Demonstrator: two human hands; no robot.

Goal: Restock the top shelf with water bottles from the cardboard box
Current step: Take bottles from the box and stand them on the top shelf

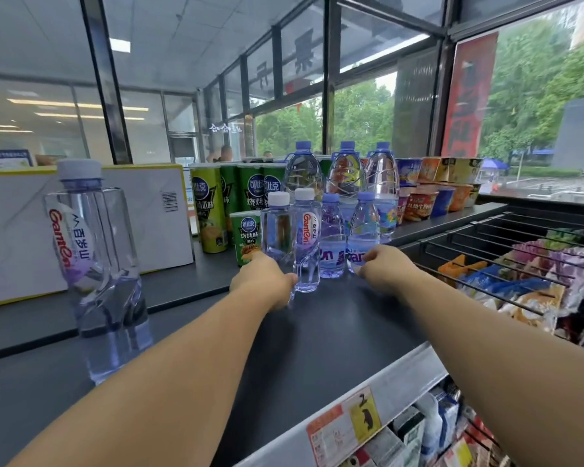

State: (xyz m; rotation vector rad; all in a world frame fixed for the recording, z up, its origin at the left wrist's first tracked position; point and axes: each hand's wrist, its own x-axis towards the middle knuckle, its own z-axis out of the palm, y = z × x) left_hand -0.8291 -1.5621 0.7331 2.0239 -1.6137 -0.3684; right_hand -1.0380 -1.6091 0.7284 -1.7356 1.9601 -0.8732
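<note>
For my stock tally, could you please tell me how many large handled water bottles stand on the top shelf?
3, in a row behind the small bottles: left one, middle one, right one. More may be hidden behind them.
</note>
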